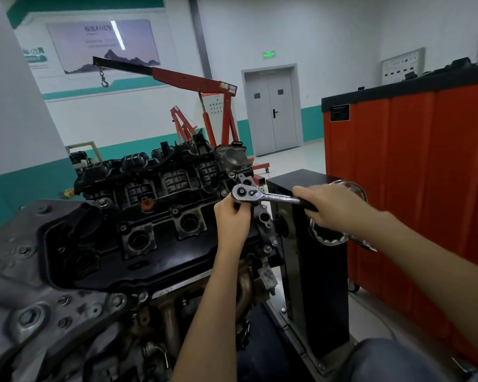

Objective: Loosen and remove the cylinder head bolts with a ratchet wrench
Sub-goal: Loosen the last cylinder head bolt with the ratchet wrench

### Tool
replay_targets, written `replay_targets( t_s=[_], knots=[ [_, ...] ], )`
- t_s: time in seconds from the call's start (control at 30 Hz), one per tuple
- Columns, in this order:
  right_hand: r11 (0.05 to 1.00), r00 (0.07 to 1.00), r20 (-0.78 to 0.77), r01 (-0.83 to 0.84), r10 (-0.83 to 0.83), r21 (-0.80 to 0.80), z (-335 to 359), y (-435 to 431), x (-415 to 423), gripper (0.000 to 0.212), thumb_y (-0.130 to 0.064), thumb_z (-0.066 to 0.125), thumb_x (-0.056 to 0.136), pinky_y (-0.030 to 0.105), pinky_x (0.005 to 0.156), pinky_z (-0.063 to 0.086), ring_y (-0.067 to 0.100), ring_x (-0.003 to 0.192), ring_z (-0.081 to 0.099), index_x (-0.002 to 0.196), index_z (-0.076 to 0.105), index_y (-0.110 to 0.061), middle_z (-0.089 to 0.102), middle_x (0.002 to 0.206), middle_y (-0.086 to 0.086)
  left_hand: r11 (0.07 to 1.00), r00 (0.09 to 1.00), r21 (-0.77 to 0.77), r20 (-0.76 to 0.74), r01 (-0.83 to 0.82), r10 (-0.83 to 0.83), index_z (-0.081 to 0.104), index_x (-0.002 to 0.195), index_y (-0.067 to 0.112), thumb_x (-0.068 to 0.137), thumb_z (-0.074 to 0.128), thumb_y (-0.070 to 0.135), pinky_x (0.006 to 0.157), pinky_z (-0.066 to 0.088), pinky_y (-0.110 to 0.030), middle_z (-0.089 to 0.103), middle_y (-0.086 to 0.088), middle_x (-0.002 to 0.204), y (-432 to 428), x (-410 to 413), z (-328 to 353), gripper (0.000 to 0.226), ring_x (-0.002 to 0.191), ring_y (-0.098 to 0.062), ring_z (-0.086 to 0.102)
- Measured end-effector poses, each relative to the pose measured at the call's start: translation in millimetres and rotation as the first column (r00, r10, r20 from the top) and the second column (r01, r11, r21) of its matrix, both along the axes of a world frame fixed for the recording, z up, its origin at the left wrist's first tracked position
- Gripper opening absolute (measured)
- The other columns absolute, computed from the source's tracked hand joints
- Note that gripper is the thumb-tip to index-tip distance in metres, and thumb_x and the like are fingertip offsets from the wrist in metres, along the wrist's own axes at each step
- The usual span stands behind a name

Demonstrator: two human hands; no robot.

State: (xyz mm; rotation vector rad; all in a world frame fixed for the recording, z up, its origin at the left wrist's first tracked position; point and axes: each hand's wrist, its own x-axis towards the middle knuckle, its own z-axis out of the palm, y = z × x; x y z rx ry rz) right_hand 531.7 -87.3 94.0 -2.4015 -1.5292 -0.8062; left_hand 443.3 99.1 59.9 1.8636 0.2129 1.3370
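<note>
At the right end of the cylinder head, my left hand grips under the ratchet wrench to hold it square on the hidden bolt, while my right hand, clamped round its handle, should pull smoothly.

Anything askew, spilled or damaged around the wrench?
Nothing stands out. The ratchet wrench is at the engine's right end, left hand holding under its head, right hand gripping the handle. No spill or breakage visible.
</note>
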Motion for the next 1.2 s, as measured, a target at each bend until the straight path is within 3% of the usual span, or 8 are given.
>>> replay_targets(
  t_s=[0.17,0.37,0.53,0.63,0.73,0.87,0.97,1.2],
  knots=[
    [0.91,0.751,-0.62,0.064,0.227,0.41,-82,19,-77,0.024,-0.009,0.06,0.085,0.018,0.043,0.036,0.005,0.05,0.049,0.091,0.044,-0.025,0.052,0.065,-0.003,0.998,0.998,0.014,-0.025,0.054,-0.053,0.034,0.051,0.022,0.085,0.056,-0.006,0.046,0.027,-0.011,0.038,0.013,0.042,3,2,-3,0.05,0.045,0.001,0.034],
    [0.781,0.51,-0.749,0.216,0.422,0.587,-105,80,-143,0.035,-0.011,0.053,0.087,0.024,0.051,0.045,0.016,0.063,0.057,0.12,0.045,-0.019,0.056,0.081,0.006,0.995,0.998,-0.074,-0.015,0.067,-0.068,0.032,0.053,0.024,0.09,0.06,0.001,0.047,0.025,-0.012,0.037,0.017,0.043,7,4,-3,0.052,0.048,0.001,0.028],
    [0.931,0.689,-0.684,0.039,0.239,0.364,-79,19,-78,0.025,-0.005,0.059,0.085,0.02,0.043,0.042,0.007,0.05,0.052,0.102,0.05,-0.02,0.053,0.07,0.004,0.995,0.993,-0.022,-0.054,0.1,-0.101,0.044,0.051,0.027,0.085,0.057,-0.003,0.049,0.033,-0.011,0.047,0.014,0.048,5,2,-2,0.047,0.049,0.001,0.039],
    [0.997,0.931,-0.363,-0.002,0.03,0.077,-30,-5,-23,0.021,-0.014,0.057,0.089,0.01,0.047,0.032,0.004,0.056,0.05,0.108,0.05,-0.017,0.049,0.07,-0.008,0.997,0.996,0.009,-0.039,0.077,-0.077,0.045,0.053,0.019,0.088,0.054,0.001,0.049,0.03,-0.012,0.043,0.012,0.048,1,0,2,0.04,0.049,0.0,0.036],
    [0.999,0.998,-0.05,0.021,-0.023,-0.047,5,-1,-3,0.016,-0.019,0.054,0.09,0.015,0.052,0.026,0.008,0.061,0.047,0.105,0.047,-0.019,0.05,0.072,-0.01,0.997,0.998,-0.042,0.009,0.069,-0.069,0.055,0.057,0.017,0.089,0.056,0.003,0.052,0.033,-0.01,0.052,0.013,0.049,-3,-1,2,0.035,0.051,0.005,0.043],
    [0.982,0.949,-0.314,0.054,0.006,0.181,-41,2,-35,0.018,-0.014,0.058,0.088,0.012,0.048,0.03,0.009,0.06,0.055,0.096,0.045,-0.022,0.048,0.067,-0.011,0.997,0.998,-0.057,-0.02,0.058,-0.059,0.055,0.061,0.005,0.088,0.054,-0.001,0.051,0.031,-0.016,0.046,0.01,0.052,-2,-1,-1,0.028,0.05,0.0,0.037],
    [0.879,0.695,-0.66,0.086,0.284,0.469,-88,26,-96,0.026,-0.006,0.059,0.085,0.016,0.042,0.035,0.005,0.046,0.048,0.09,0.045,-0.027,0.05,0.063,-0.002,0.996,0.995,-0.026,-0.054,0.083,-0.085,0.048,0.055,0.016,0.086,0.057,-0.002,0.049,0.032,-0.014,0.046,0.014,0.048,1,0,-1,0.038,0.051,0.0,0.036],
    [0.862,0.637,-0.701,0.109,0.322,0.495,-95,53,-118,0.031,-0.007,0.053,0.086,0.034,0.055,0.046,0.02,0.059,0.052,0.114,0.044,-0.015,0.052,0.071,0.008,0.986,0.982,0.056,-0.119,0.157,-0.15,0.049,0.054,0.021,0.09,0.067,0.014,0.051,0.03,-0.008,0.044,0.017,0.045,5,-13,13,0.041,0.047,0.004,0.038]
  ],
)
